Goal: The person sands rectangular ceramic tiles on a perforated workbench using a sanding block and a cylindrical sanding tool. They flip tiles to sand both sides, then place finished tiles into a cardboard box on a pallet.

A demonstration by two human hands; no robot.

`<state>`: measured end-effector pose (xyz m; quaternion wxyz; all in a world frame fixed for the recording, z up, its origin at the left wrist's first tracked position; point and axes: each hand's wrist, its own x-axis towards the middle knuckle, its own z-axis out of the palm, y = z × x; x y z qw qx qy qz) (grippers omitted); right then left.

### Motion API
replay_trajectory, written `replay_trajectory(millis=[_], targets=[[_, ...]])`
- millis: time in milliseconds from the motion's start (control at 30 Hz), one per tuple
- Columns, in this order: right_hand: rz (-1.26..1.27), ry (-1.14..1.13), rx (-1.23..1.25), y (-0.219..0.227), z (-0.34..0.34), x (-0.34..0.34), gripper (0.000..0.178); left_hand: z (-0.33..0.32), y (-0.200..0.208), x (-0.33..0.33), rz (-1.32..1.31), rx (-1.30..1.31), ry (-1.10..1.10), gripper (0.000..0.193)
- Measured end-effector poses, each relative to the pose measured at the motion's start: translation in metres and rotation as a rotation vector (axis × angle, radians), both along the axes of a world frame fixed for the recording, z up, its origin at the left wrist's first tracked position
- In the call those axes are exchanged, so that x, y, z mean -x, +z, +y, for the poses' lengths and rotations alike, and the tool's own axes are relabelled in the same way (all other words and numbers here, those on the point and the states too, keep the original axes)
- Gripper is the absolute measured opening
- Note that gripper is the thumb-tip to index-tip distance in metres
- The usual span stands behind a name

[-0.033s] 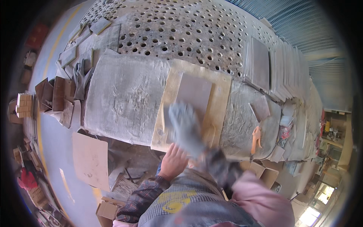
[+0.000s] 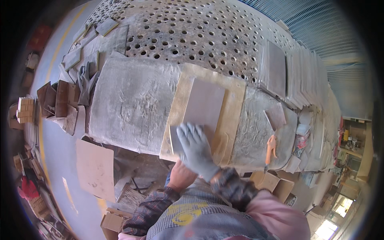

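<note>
My right hand [image 2: 195, 150], in a grey work glove, lies with fingers stretched and slightly apart over a dark grey flat sheet [image 2: 175, 140]. Most of that sheet is hidden under the glove. Beneath it is a flat grey-brown rectangular panel [image 2: 205, 102], lying lengthwise on a larger tan board [image 2: 233, 104]. Bare and close to my body, my left hand [image 2: 182, 177] is at the tan board's near edge. The glove covers its fingertips, so its grip does not show.
The boards rest on a grey cloth-covered bench [image 2: 124, 104], with a perforated metal surface [image 2: 180, 28] behind. Grey panels [image 2: 276, 68] stack at the far right. An orange-handled tool [image 2: 271, 146] lies right of the board. Spare gloves [image 2: 85, 84] and offcuts [image 2: 72, 58] sit left.
My gloved right hand has come back toward my body along the panel, and the dark sheet under it has shifted the same way. My left hand has hardly moved.
</note>
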<state>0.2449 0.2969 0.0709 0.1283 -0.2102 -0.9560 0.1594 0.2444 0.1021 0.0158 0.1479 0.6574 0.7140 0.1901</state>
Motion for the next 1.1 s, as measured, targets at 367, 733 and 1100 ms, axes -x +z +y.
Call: replay_trajectory(millis=[367, 733, 1100], targets=[[-0.075, 0.098, 0.153, -0.035, -0.002, -0.026, 0.07, 0.005, 0.002, -0.001, 0.027, 0.014, 0.031, 0.068], [0.126, -0.006, 0.071, -0.038, 0.026, -0.036, 0.067, 0.006, 0.006, -0.003, 0.058, 0.062, 0.059, 0.07], [0.259, -0.099, -0.062, -0.05, 0.076, -0.042, 0.065, 0.015, 0.011, -0.001, 0.042, 0.06, 0.089, 0.058]])
